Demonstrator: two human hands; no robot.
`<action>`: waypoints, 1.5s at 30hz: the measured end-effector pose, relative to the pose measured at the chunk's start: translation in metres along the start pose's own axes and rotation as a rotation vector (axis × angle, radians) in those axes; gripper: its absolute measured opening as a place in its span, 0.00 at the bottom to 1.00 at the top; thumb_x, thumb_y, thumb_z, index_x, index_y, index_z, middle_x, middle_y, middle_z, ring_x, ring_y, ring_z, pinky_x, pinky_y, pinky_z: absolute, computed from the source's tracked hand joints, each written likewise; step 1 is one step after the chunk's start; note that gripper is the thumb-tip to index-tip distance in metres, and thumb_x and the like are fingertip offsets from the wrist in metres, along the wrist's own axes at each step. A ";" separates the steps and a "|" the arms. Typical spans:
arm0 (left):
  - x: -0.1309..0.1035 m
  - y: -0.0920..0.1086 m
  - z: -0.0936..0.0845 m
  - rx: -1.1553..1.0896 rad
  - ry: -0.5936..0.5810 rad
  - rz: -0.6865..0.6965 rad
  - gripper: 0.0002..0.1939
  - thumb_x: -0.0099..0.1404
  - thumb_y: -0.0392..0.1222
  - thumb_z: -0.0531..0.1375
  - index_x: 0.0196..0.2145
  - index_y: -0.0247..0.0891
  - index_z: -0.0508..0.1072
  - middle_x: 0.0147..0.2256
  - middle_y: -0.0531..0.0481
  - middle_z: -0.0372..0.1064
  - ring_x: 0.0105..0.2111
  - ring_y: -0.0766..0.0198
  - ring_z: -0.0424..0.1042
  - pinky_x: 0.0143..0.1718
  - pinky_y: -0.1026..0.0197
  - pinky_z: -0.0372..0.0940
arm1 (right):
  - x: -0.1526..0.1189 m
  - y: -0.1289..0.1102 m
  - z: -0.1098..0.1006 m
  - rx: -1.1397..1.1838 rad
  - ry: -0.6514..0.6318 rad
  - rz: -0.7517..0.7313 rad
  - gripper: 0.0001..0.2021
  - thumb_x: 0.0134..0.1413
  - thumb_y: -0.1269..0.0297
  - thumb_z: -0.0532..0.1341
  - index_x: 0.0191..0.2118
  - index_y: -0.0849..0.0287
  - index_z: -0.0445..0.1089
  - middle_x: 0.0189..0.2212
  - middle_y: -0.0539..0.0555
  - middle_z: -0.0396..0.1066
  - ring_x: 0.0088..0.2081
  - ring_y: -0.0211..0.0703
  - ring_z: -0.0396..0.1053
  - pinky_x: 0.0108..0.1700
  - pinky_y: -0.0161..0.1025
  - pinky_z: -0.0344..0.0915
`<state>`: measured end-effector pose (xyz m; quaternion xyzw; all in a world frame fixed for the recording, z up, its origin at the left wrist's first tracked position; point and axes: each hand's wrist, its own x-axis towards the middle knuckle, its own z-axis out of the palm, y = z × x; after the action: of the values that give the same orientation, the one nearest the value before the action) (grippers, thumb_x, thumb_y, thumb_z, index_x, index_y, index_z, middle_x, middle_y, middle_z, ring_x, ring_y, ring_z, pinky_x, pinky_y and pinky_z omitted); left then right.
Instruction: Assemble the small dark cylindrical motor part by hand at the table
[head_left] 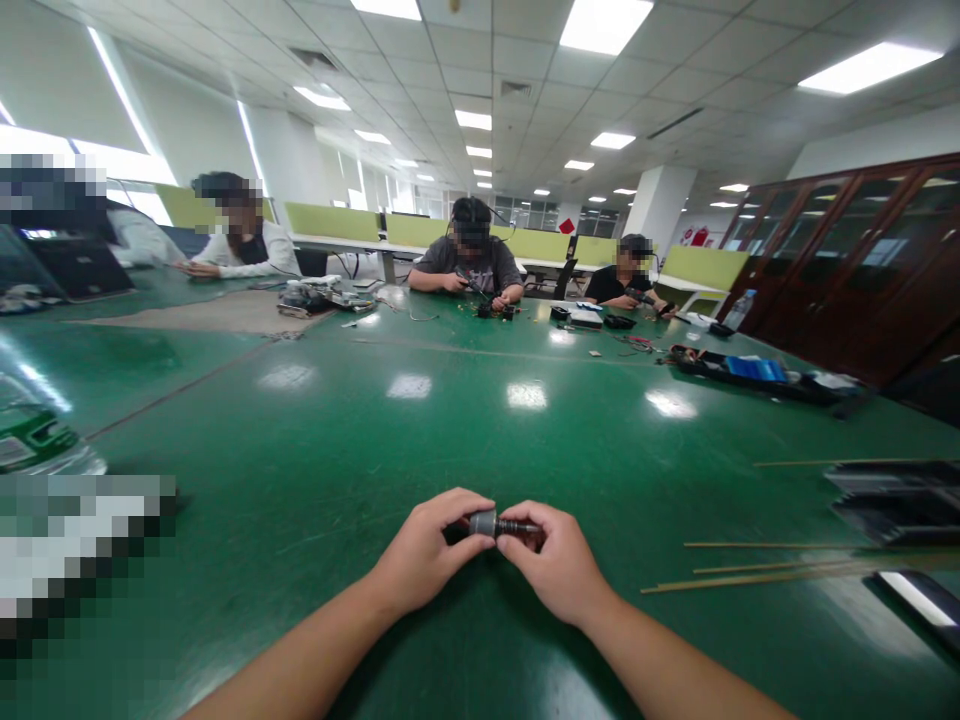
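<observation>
Green tabletop [465, 430] beneath, hands [420, 552] [559, 560] grip a metal part [484, 523].

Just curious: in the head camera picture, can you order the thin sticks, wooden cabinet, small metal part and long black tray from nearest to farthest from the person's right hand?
1. small metal part: held, between both hands
2. thin sticks: on the table, to the right
3. long black tray: farther across, right
4. wooden cabinet: beyond the table, far right

own hands [420, 548]: 2; metal piece [484, 523]: 1; co-workers [480, 258]: 4; bottles [741, 311]: 2
</observation>
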<state>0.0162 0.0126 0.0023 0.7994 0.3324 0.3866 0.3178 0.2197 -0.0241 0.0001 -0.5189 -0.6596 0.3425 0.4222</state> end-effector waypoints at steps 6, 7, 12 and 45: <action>0.001 0.003 -0.002 0.002 -0.007 -0.002 0.14 0.63 0.43 0.65 0.47 0.43 0.76 0.43 0.46 0.74 0.43 0.58 0.73 0.48 0.56 0.67 | 0.001 -0.003 -0.001 0.014 0.001 -0.010 0.06 0.55 0.64 0.64 0.38 0.58 0.76 0.31 0.52 0.76 0.32 0.43 0.71 0.34 0.36 0.66; 0.001 0.003 -0.002 0.003 -0.009 -0.003 0.14 0.63 0.43 0.65 0.47 0.43 0.76 0.43 0.46 0.74 0.43 0.57 0.73 0.48 0.55 0.67 | 0.001 -0.003 -0.001 0.015 0.002 -0.013 0.06 0.55 0.64 0.64 0.38 0.58 0.76 0.32 0.52 0.76 0.32 0.43 0.71 0.34 0.36 0.66; 0.002 0.002 -0.001 0.002 -0.015 -0.008 0.14 0.63 0.41 0.65 0.47 0.43 0.76 0.43 0.47 0.74 0.43 0.58 0.73 0.47 0.57 0.67 | 0.002 -0.003 -0.002 0.016 -0.003 -0.021 0.05 0.56 0.65 0.64 0.37 0.58 0.77 0.32 0.51 0.76 0.34 0.43 0.73 0.36 0.36 0.66; 0.001 0.001 -0.002 0.000 -0.010 -0.044 0.14 0.62 0.42 0.66 0.46 0.43 0.77 0.41 0.47 0.75 0.41 0.58 0.73 0.46 0.56 0.68 | 0.001 -0.003 -0.003 0.003 -0.005 -0.024 0.05 0.55 0.67 0.63 0.36 0.58 0.77 0.31 0.50 0.76 0.32 0.42 0.72 0.35 0.35 0.64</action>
<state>0.0152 0.0129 0.0046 0.7939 0.3483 0.3755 0.3277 0.2209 -0.0242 0.0043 -0.5094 -0.6664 0.3396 0.4256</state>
